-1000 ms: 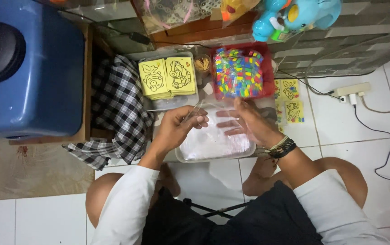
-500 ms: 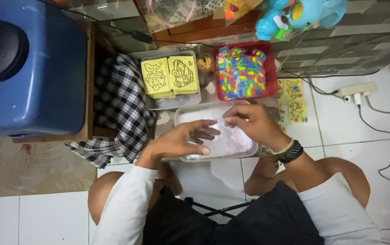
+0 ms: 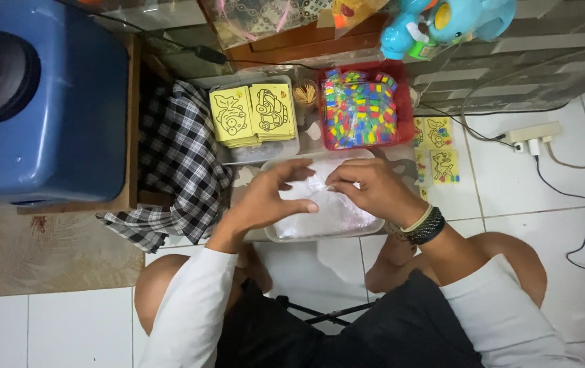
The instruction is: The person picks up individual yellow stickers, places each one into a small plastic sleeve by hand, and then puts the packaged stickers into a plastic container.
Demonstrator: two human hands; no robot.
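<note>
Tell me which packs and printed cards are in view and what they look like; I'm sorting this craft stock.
Clear plastic bags: in a clear tray under both hands, whitish, crinkled.
Yellow picture cards: stacked in a clear tray behind the left hand, black line drawings.
Red tray: behind the right hand, filled with small multicoloured packets.

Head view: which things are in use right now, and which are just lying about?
In use:
left hand
right hand
clear plastic bags
clear tray

Lying about:
yellow picture cards
red tray of coloured pieces
checked cloth
blue toy
power strip
</note>
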